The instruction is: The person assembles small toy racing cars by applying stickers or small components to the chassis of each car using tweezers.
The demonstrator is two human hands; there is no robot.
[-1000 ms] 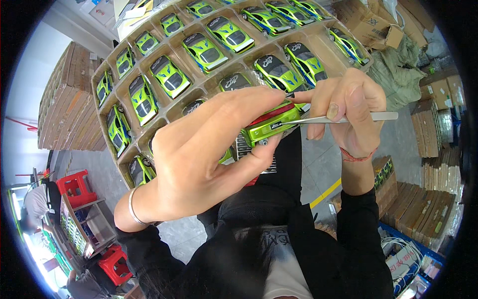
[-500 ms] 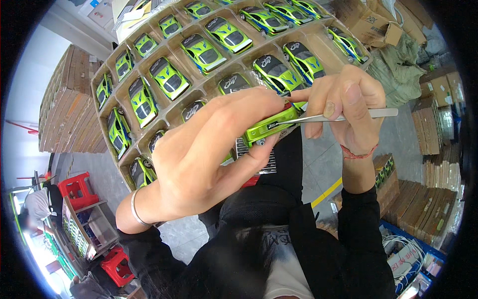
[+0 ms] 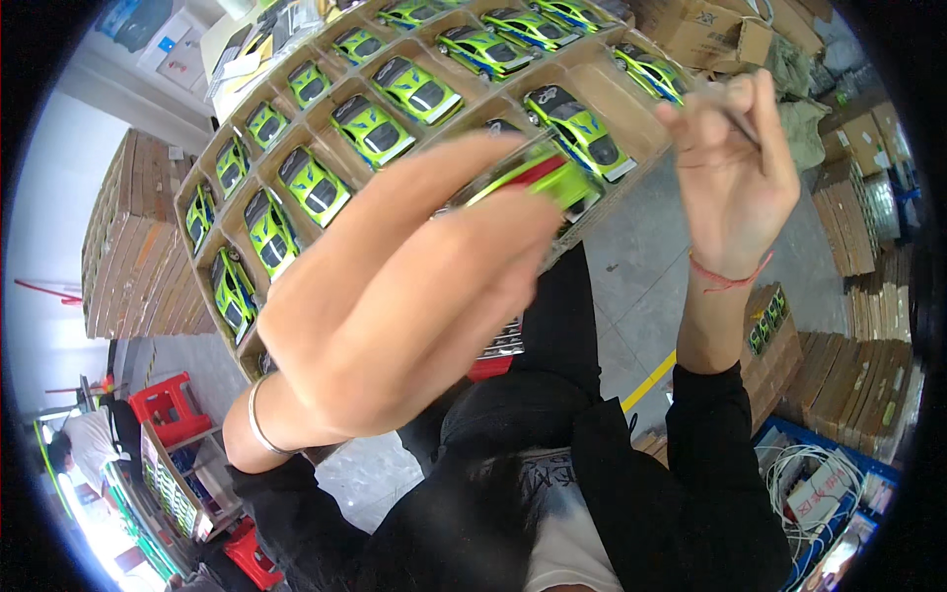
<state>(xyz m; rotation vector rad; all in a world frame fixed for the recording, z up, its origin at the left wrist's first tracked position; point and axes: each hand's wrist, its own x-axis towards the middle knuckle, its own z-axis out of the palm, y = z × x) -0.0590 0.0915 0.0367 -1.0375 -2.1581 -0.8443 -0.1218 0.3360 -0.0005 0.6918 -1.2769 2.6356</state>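
Observation:
My left hand [image 3: 395, 286] is closed around a green toy car [image 3: 570, 183], holding it over the near side of a brown moulded tray [image 3: 623, 94]. Motion smears this car, and my fingers cover much of it; a red strip shows at one end. Several green toy cars with black and blue markings, such as one toy car [image 3: 577, 128], sit in the tray's compartments. To the right, past the tray's edge, my right hand [image 3: 730, 187] is raised with fingers pinched on tweezers [image 3: 740, 123], which are blurred. The tweezers are apart from the car.
Stacked flat cardboard [image 3: 138, 237] stands at left, near a red stool [image 3: 170, 409]. An open carton [image 3: 705, 35] lies at back right. More cardboard stacks [image 3: 848, 385] and a blue crate with white cables [image 3: 814, 483] are at right. Another person [image 3: 89, 449] is at far left.
My right hand has pulled the tweezers away from the car, up and to the right. My left hand has turned over with the car still in it. The tray appears slightly shifted left in view.

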